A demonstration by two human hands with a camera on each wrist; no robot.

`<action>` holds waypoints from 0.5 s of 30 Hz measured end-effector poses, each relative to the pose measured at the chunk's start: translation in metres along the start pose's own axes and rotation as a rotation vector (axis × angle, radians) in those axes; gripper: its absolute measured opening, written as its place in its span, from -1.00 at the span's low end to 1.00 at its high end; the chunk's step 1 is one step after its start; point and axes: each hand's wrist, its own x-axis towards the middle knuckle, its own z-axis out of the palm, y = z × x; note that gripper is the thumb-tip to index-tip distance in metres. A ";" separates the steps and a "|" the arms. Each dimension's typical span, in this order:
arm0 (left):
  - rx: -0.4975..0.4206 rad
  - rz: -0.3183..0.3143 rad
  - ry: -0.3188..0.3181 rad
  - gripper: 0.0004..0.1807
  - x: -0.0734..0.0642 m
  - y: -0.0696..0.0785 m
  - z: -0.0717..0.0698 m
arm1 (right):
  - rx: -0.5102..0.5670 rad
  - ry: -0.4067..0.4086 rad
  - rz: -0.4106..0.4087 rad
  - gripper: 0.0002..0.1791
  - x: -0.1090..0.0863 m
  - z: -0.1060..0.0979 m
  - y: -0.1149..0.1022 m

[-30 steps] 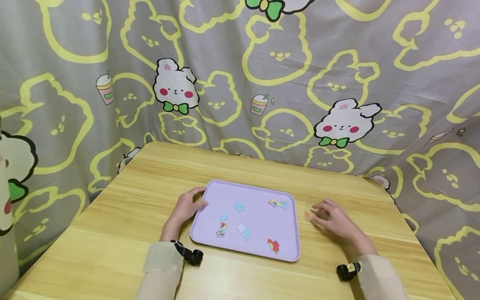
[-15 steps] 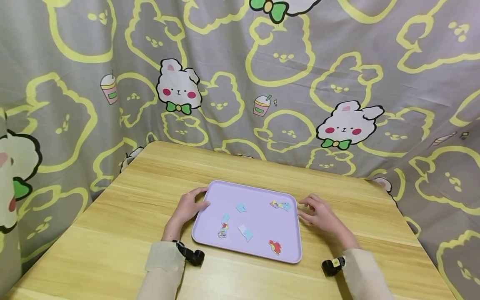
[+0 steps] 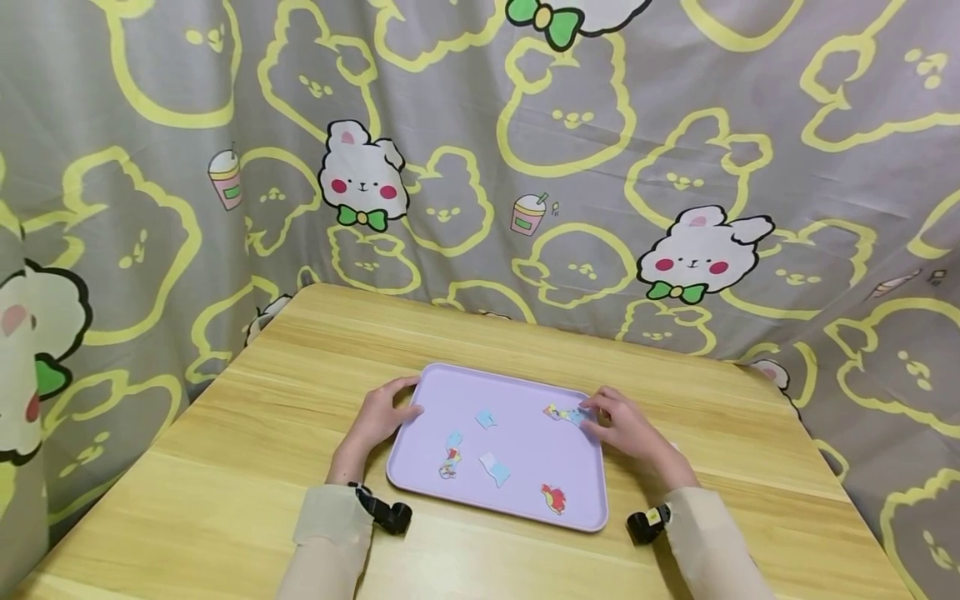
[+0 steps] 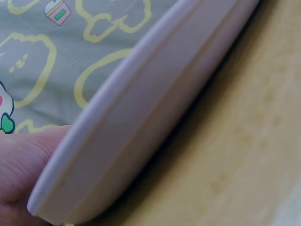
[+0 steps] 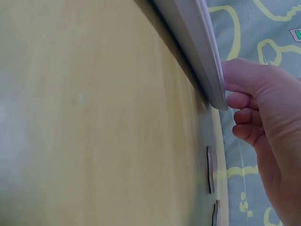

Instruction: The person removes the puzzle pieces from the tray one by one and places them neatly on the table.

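A lilac tray (image 3: pixel 517 500) lies on the table with several small, flat, colourful cut-out pieces on it. My left hand (image 3: pixel 375 421) grips the tray's left edge, thumb over the rim. In the left wrist view, that hand (image 4: pixel 21 172) is partly hidden behind the rim. My right hand (image 3: pixel 622 425) reaches over the right edge, fingertips right at a blue-and-yellow piece (image 3: pixel 558 412); I cannot tell whether they pinch one. In the right wrist view, the hand's (image 5: pixel 277 127) lower fingers are curled. A red piece (image 3: pixel 553 498) sits in the near right corner.
On the tray are also two pale blue pieces, one small (image 3: pixel 486 417) and one larger (image 3: pixel 493 469), and a mixed-colour piece (image 3: pixel 451 461). Thin flat pieces (image 5: pixel 209 169) show beyond the tray in the right wrist view. A patterned curtain (image 3: pixel 450 208) hangs behind the wooden table (image 3: pixel 247 433).
My right hand has moved left from beside an orange piece on the table to over the tray's right edge. That piece is out of sight in the head view now. My left hand stays put.
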 end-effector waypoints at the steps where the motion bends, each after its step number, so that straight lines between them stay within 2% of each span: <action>1: -0.001 -0.002 -0.001 -0.40 0.000 0.000 0.000 | -0.007 -0.010 0.008 -0.74 0.001 0.000 0.000; 8: -0.017 0.001 -0.002 -0.39 0.000 -0.001 0.002 | -0.052 -0.065 -0.004 -0.74 0.003 0.002 0.001; 15: -0.017 0.010 0.004 -0.40 0.001 -0.002 0.001 | -0.038 -0.093 -0.013 -0.77 0.002 0.001 -0.001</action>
